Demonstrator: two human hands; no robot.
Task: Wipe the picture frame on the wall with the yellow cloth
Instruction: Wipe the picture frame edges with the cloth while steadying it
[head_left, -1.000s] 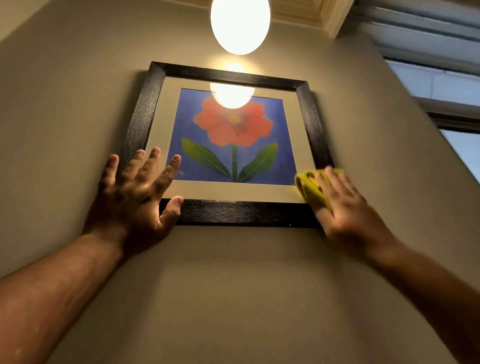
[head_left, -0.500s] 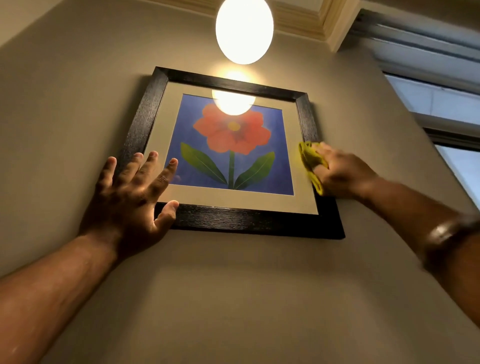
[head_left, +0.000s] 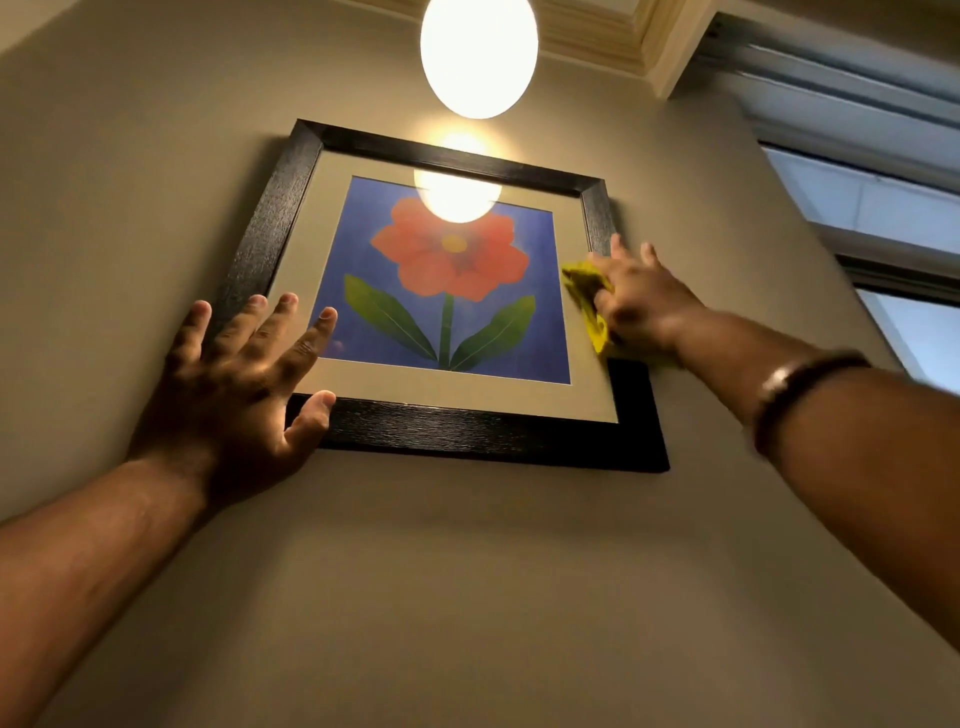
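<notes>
A black wooden picture frame (head_left: 467, 434) hangs on the beige wall above me, holding a red flower print on blue behind glass. My left hand (head_left: 234, 384) lies flat with spread fingers over the frame's lower left corner, thumb on the bottom bar. My right hand (head_left: 641, 296) presses the yellow cloth (head_left: 587, 299) against the right side bar and the mat beside it, about halfway up. The hand covers part of the cloth and of the right bar.
A glowing oval lamp (head_left: 478, 52) hangs from the ceiling just above the frame, and its glare shows on the glass. A window (head_left: 893, 322) with a blind housing stands to the right. A dark bracelet (head_left: 800, 389) sits on my right wrist.
My right hand has slid the cloth up the right side of the frame from the lower right corner to mid-height. My left hand has stayed on the lower left corner.
</notes>
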